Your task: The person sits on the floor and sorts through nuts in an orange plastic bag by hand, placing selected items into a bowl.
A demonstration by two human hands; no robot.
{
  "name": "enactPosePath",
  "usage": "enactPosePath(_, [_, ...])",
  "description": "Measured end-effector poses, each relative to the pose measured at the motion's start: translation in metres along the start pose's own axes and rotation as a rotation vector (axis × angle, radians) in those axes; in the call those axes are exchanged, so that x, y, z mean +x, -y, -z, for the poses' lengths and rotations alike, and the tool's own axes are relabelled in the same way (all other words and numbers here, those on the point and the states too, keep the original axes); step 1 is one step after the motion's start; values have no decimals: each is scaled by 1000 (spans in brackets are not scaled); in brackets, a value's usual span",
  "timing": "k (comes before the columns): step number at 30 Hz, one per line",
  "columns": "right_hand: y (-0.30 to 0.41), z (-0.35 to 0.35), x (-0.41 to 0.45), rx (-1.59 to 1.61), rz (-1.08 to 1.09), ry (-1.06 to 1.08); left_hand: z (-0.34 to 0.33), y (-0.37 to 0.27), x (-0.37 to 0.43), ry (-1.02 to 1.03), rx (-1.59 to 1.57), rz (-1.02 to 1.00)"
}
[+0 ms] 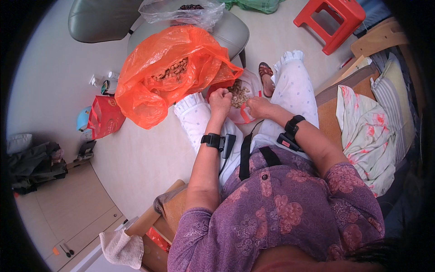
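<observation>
My left hand (220,101) is over the near-left side of a plastic-lined container (253,81) on the floor between my legs. Its fingers are curled, and whatever they may hold is hidden. My right hand (259,107) is at the container's right side, fingers bent near its red-and-white edge; I cannot tell whether they grip anything. Peanut shells (239,93) lie heaped inside. To the left, an orange plastic bag (176,40) gapes on a grey chair, with unshelled peanuts (172,70) showing inside.
Behind the orange bag, a clear plastic bag (204,17) with dark contents rests on the chair seat (234,34). A red plastic stool (329,20) stands far right. The red paper bag (107,115) is on the left. Floral cloth (367,132) lies beside me on the right.
</observation>
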State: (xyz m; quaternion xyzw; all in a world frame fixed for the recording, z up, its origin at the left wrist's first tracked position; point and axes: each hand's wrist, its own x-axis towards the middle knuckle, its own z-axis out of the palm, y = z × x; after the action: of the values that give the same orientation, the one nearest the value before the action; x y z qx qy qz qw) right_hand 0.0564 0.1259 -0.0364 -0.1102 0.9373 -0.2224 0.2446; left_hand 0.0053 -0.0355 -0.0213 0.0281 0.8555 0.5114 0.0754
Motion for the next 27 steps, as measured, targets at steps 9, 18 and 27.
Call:
enactPosePath(9, [-4,-4,3,4,42,-18,0,0,1,15,10,-1])
enactPosePath(18, [-1,-1,5,-10,-17,90,-3,7,1,32,-22,21])
enactPosePath(27, [1,2,2,18,-13,85,-5,9,2,38,45,-7])
